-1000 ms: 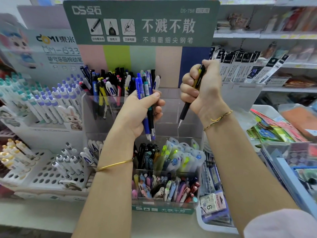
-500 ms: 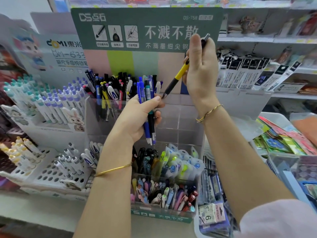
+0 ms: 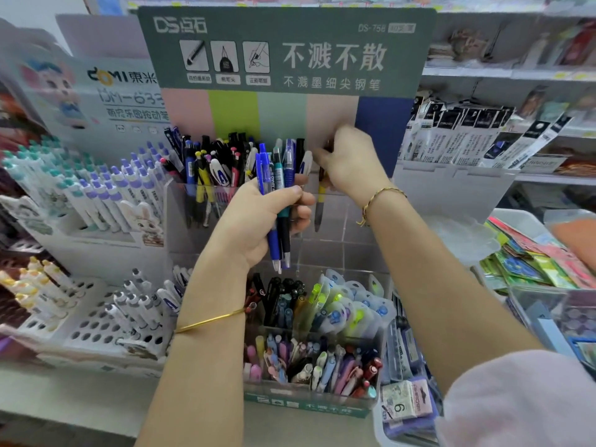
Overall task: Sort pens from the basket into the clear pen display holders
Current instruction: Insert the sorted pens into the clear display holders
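behind both hands stands a tall matte green header card [image 3: 287, 50] with pastel stripes under it. below the hands a glossy pen display holder [image 3: 338, 250] of clear plastic steps down in three tiers of boxy compartments. far left of the left hand, a white rack [image 3: 90, 321] pierced with round holes carries capped white pens. just left of the left hand, the top tier's compartment is crammed with upright pens [image 3: 209, 162] in black, blue and yellow. below the left wrist the middle tier holds black pens [image 3: 283, 295] beside pale rounded packets [image 3: 342, 311], and the lowest tier holds pastel pens [image 3: 309, 359]. the left hand [image 3: 258, 221] is raised in front of the top tier, fingers and thumb wrapped round a bundle of pens [image 3: 277, 195] with smooth blue, teal and black barrels, tips down. the right hand [image 3: 348, 162], just right of that bundle and slightly higher, has its fingertips bunched, pinching the top of a yellow-and-black pen [image 3: 320, 204] that hangs tip-down; its lower part shows through the holder's clear front wall in the top tier. a thin gold bangle [image 3: 209, 321] circles the left wrist, a fine chain bracelet [image 3: 380, 195] the right. everything stands on a pale shop counter [image 3: 64, 398]; right of the right arm, black-and-white hanging packs [image 3: 467, 133] line blurred shelves.
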Demonstrator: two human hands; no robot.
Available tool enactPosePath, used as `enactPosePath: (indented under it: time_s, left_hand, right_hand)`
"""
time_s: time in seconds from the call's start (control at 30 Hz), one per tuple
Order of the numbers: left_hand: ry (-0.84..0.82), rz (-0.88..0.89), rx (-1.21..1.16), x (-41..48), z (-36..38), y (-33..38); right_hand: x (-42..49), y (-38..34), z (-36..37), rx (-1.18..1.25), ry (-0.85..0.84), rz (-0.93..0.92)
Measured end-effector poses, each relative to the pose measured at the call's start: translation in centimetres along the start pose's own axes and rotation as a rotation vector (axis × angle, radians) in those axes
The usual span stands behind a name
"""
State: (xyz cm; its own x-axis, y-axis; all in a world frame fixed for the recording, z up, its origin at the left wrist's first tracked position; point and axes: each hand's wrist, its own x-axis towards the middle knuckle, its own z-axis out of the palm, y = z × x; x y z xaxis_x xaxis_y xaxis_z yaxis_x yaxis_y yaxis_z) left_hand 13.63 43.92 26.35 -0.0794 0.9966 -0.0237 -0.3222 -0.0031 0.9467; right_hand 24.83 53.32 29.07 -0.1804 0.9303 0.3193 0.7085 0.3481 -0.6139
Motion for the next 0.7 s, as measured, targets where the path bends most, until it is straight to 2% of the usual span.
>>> enactPosePath:
  time_s: [0.13, 0.3, 0.57, 0.63, 0.7]
  left_hand:
    - [-0.033, 0.016, 0.018, -0.1, -0.4, 0.0]
    - [-0.071, 0.027, 0.031, -0.1, -0.7, -0.1]
    - [-0.142, -0.011, 0.058, 0.4, 0.2, -1.1]
    - [-0.166, -0.021, 0.063, 0.4, 0.7, -1.3]
    - [-0.191, -0.026, 0.082, 0.5, 1.2, -1.4]
  right_hand:
    - [-0.5, 0.1, 0.4, 0.16, 0.097, 0.039]
    - [-0.9, 1.2, 0.9, 0.156, 0.061, 0.066]
    - [-2.4, 1.5, -0.6, 0.365, 0.18, 0.055]
    - [-3.4, 1.3, -1.4, 0.462, 0.122, 0.061]
    - [-4.4, 1.0, -2.1, 0.393, -0.031, 0.015]
